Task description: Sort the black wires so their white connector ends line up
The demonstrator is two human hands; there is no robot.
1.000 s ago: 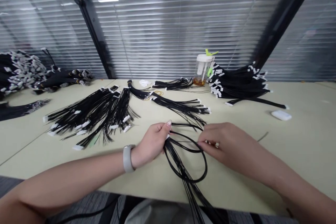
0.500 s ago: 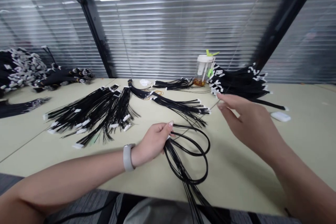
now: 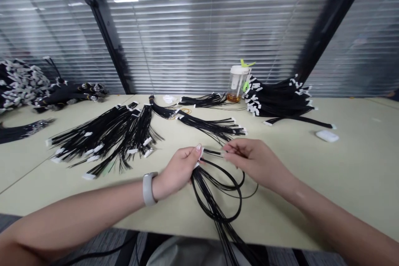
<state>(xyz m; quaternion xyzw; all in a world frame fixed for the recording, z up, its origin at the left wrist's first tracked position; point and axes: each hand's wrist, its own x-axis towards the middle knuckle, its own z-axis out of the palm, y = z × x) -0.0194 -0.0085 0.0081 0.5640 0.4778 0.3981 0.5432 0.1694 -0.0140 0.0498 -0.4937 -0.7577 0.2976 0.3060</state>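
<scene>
My left hand (image 3: 179, 172), with a grey band on its wrist, is closed around a bundle of black cables (image 3: 209, 193) near a white connector end (image 3: 196, 165). From this grip, looped cables (image 3: 239, 199) bulge to the right, while loose strands hang over the table's front edge. My right hand (image 3: 260, 162) is closed in a pinch close to the left one. A short stretch of black cable (image 3: 212, 152) runs between the two hands, with a small pale end at the right fingertips. A thin strand curves below that hand.
Fanned black wires with white connectors (image 3: 106, 137) lie left on the table (image 3: 311, 183). More wires (image 3: 208, 124) lie ahead. A lidded clear cup (image 3: 238, 83) stands before a black cable pile (image 3: 277, 97). A small white case (image 3: 327, 136) sits right; blinds (image 3: 199, 41) line the back.
My right hand has moved left and down, from beside the cable pile to close by my left hand. One upper loop has changed shape. The left hand keeps its grip.
</scene>
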